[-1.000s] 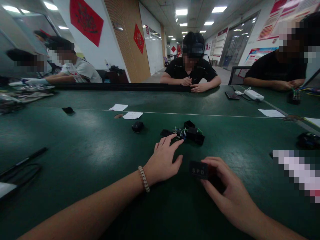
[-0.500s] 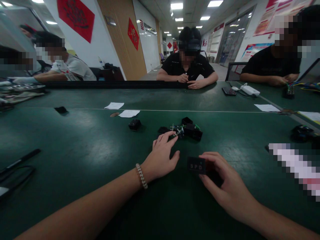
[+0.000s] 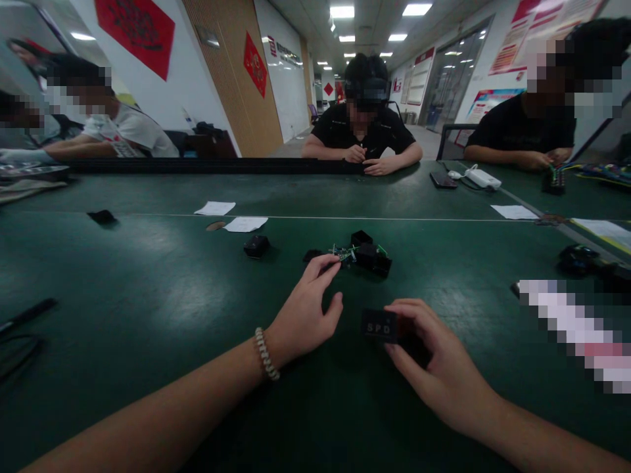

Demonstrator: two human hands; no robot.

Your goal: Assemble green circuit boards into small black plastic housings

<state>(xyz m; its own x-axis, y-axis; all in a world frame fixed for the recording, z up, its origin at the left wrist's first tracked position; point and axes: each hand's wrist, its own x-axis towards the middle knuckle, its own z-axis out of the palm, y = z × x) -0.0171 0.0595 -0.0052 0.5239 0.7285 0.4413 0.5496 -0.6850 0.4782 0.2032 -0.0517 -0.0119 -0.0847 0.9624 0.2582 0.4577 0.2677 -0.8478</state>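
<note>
Left hand (image 3: 304, 315) drew fingertips (image 3: 332, 263) together at circuit parts (image 3: 347, 255).

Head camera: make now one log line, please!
left hand: at small green-and-silver electronic parts, contact unclear | right hand: holding black rectangular box lettered SPD | surface: dark green table

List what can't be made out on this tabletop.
In the head view:
SPD block, far side: hidden behind its lettered face.
Small parts: too tiny and dark to tell whether the left hand touches them.
Black stick: cut off by the left edge.
Pale strip: details lost to pixelation.
</note>
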